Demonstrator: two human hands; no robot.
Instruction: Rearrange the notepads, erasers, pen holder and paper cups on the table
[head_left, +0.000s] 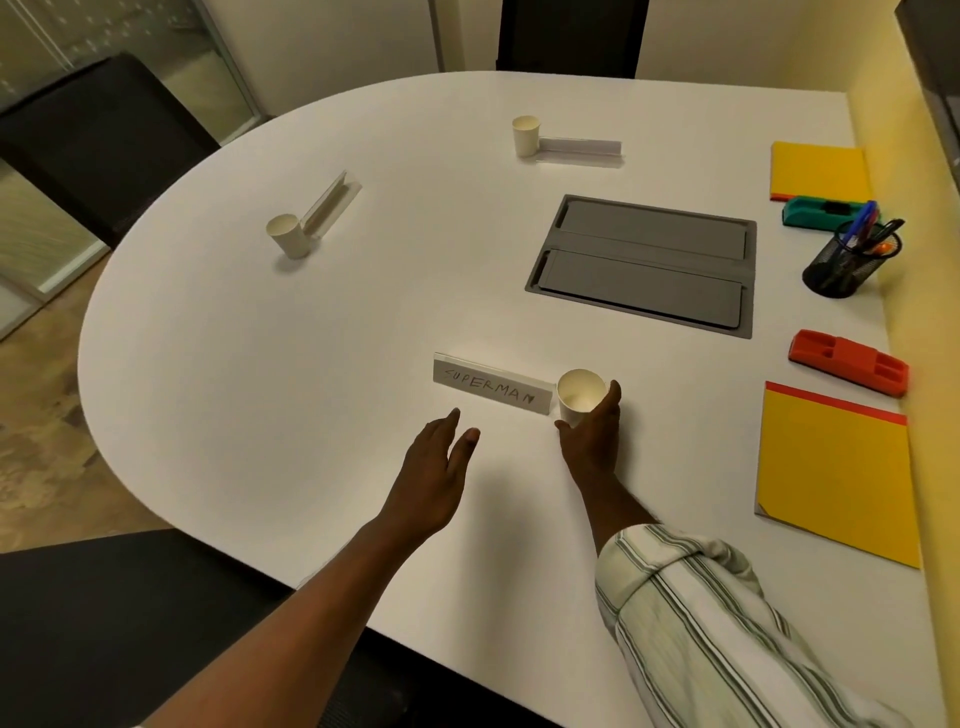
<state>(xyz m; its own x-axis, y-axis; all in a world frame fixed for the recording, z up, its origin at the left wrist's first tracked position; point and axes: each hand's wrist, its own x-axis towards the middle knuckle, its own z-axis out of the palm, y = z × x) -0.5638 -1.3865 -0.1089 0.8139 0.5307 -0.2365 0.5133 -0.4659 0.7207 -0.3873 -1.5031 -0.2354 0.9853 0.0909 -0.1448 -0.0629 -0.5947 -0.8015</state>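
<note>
My right hand (592, 441) grips a white paper cup (579, 392) standing upright at the right end of a name card reading SUPERMAN (491, 389). My left hand (436, 467) hovers open just in front of that card, fingers straight. Two more paper cups stand farther off, one at the left (288, 235) and one at the back (525, 135), each beside a name card. Along the right edge lie a yellow notepad (836, 478), a red eraser (849, 362), a black mesh pen holder (849, 262) with pens, a green eraser (821, 213) and a second yellow notepad (818, 170).
A grey cable hatch (644, 265) is set into the white table (311, 364) right of centre. Black chairs stand at the near left (104, 623), far left (98, 135) and back (569, 36). A yellow wall (930, 364) borders the table's right side.
</note>
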